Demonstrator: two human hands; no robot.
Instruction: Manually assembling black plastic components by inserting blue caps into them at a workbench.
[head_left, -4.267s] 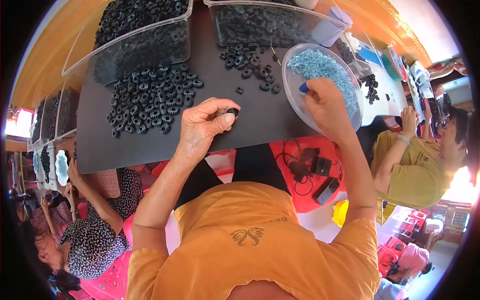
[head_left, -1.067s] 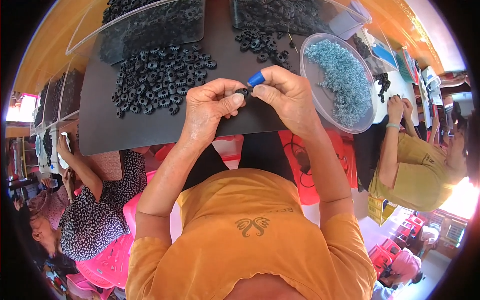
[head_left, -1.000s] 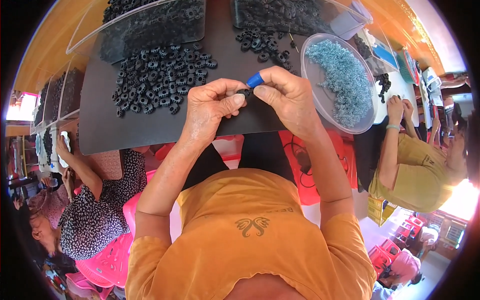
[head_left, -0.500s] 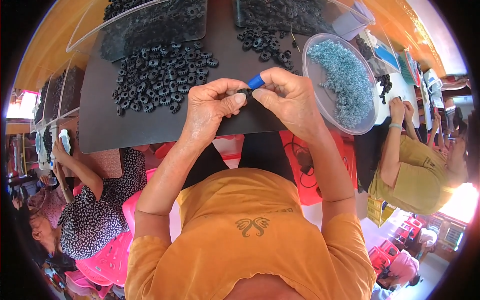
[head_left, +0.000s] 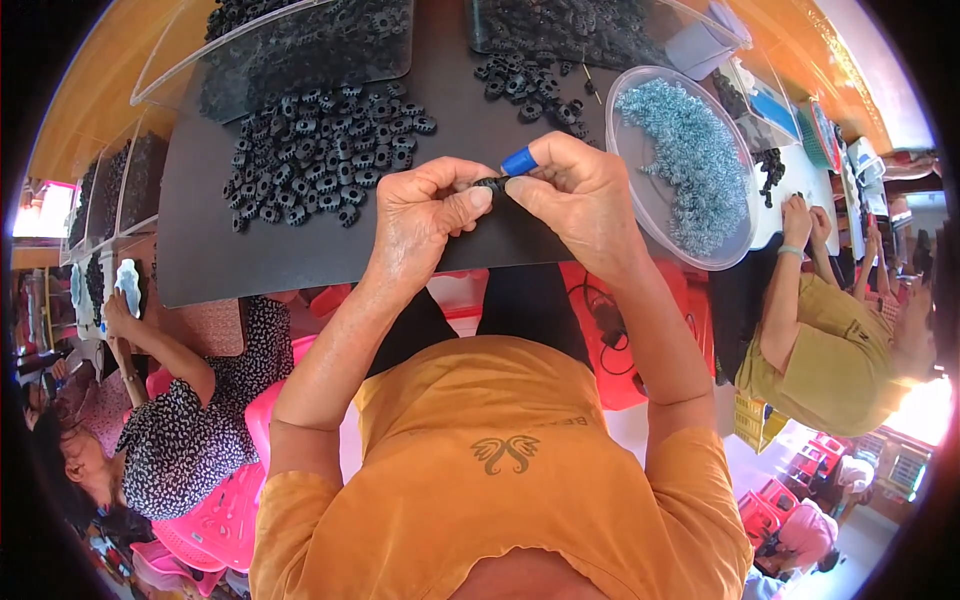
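Above the table's near edge, my left hand [head_left: 428,208] pinches a small black plastic piece [head_left: 491,184] between thumb and fingers. My right hand [head_left: 582,200], with a blue cover [head_left: 519,161] on its index fingertip, meets it from the other side, thumb and index closed on the same piece. Fingers hide most of the piece. Left of my hands lies a spread of similar black plastic pieces [head_left: 325,160], each with openings. To the right stands a round clear dish [head_left: 735,235] holding many tiny bluish-silver springs [head_left: 685,160].
Two clear bins, one at the far left [head_left: 310,70] and one at the far right [head_left: 570,30], hold more black parts. A smaller black pile [head_left: 535,95] lies before the right bin. Co-workers sit on both sides, one in patterned clothing [head_left: 190,440], another in olive [head_left: 830,350].
My right index finger with the blue cover has shifted very slightly right; more of the black piece shows between my hands. The co-worker at left has moved their hands a little.
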